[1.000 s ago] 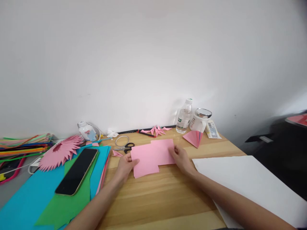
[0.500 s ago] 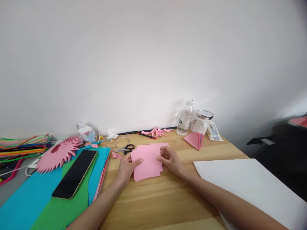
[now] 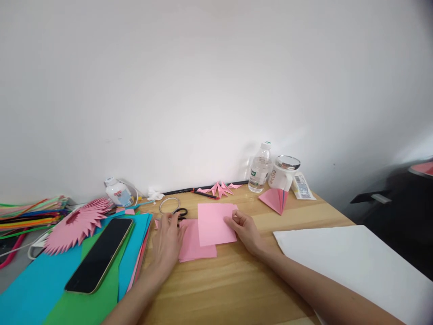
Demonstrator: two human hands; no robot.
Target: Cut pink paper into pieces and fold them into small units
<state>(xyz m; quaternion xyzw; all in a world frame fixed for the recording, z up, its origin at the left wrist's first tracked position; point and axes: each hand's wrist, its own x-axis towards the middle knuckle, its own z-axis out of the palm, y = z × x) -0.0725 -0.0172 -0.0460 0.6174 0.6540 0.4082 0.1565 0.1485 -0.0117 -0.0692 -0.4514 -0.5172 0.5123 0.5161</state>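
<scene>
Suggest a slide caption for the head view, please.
Right hand pinches a square pink paper sheet; left hand lies beside black-handled scissors.

Light wood table [image 3: 237, 280], pretty cluttered. Two overlapping pink paper squares [image 3: 203, 232] sit between the left hand [image 3: 167, 241] and right hand [image 3: 245, 230]. Scissors [image 3: 182, 211] are just past the left one. A big white sheet [image 3: 352, 266] lies right of the right hand, with a water bottle [image 3: 260, 168] well beyond it.

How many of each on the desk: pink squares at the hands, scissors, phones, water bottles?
Pink squares: 2 clear, maybe a third edge behind
Scissors: 1
Phone: 1
Water bottle: 1
Total: 5
</scene>
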